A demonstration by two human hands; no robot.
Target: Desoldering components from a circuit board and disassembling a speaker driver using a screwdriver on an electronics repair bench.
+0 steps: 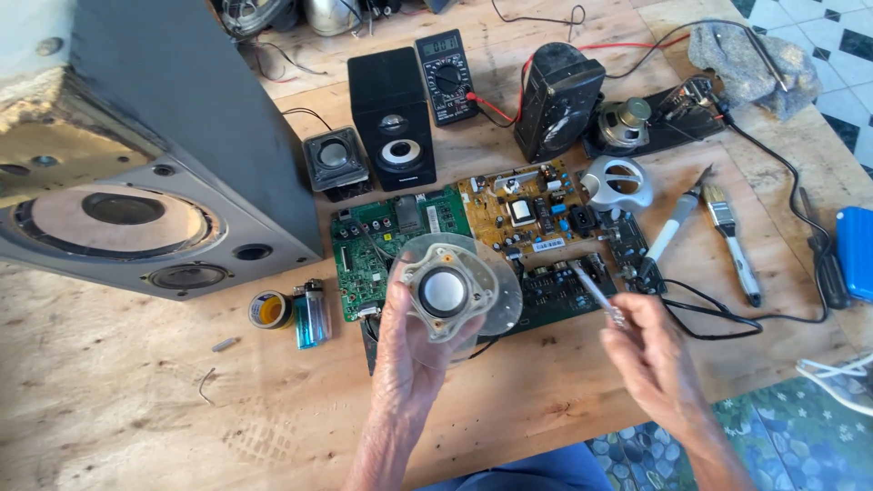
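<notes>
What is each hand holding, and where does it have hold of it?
The left hand holds a small round speaker driver by its lower rim. The right hand pinches a thin metal tool near its lower end.

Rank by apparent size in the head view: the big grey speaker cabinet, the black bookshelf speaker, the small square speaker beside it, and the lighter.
1. Big grey speaker cabinet, though it sits nearest the camera.
2. Black bookshelf speaker.
3. Small square speaker.
4. Lighter, smallest.
</notes>
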